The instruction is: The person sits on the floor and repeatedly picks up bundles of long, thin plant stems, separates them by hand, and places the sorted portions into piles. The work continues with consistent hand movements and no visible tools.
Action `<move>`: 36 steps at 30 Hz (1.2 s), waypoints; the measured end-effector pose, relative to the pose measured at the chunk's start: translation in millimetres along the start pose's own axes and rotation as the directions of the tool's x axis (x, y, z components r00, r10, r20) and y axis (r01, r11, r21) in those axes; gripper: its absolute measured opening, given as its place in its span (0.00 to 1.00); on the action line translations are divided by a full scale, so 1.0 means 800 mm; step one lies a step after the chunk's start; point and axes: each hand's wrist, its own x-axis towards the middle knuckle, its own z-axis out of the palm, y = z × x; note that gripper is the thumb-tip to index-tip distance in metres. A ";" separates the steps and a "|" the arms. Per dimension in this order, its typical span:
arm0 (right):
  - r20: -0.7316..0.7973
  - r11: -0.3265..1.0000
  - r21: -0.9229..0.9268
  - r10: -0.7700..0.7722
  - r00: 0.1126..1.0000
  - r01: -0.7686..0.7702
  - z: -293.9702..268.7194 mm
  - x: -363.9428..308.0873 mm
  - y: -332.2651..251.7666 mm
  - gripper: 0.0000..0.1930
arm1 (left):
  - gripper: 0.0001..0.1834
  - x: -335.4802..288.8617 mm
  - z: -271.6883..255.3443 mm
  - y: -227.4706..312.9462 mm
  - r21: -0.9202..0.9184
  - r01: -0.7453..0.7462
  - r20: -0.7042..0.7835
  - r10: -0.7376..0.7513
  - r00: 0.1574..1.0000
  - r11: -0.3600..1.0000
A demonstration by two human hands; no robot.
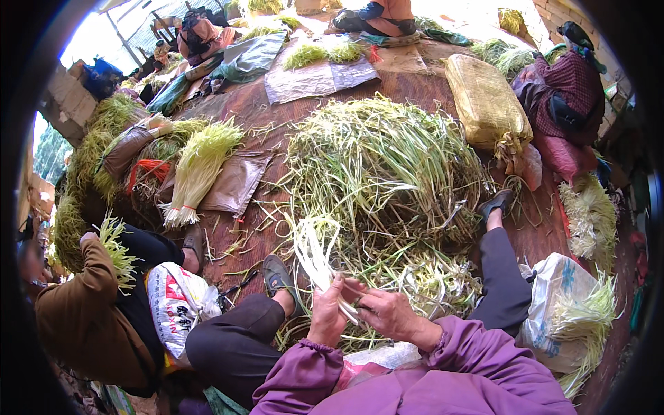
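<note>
A small bunch of white leafy stalks (pixel 315 252), like blanched garlic chives, points up and away from my left hand (pixel 328 315), whose fingers are wrapped round its lower part. My right hand (pixel 394 315) is close beside it, fingers bent in and pinched near the stalk ends. Whether anything separate lies in that pinch is hidden. Just beyond both hands spreads a large loose heap of long green stalks (pixel 387 159), tangled with brown dry bits. Paler stalks (pixel 436 283) lie at its near right edge, close to my right hand.
My outstretched legs flank the heap on a reddish-brown board floor (pixel 228 242). A tied bundle (pixel 200 169) lies on plastic at left. A yellow sack (pixel 487 104) stands far right; a white sack (pixel 560 304) with stalks is nearer. A brown-sleeved person (pixel 97 318) sits left; others sit farther off.
</note>
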 end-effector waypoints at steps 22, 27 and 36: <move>0.288 0.748 -0.221 0.663 0.691 -0.626 0.124 0.112 0.227 0.15 | 0.08 0.036 -0.015 0.019 0.099 0.053 -0.345 -0.016 0.938 0.994; 0.185 0.917 0.121 0.356 0.916 -0.381 0.054 0.063 0.146 0.14 | 0.06 0.041 -0.001 0.002 0.267 0.101 -0.392 0.012 0.920 0.958; 0.300 0.995 0.055 0.066 0.952 -0.087 0.033 -0.027 0.036 0.10 | 0.07 0.036 -0.016 -0.014 0.545 0.123 -0.336 0.082 0.938 0.829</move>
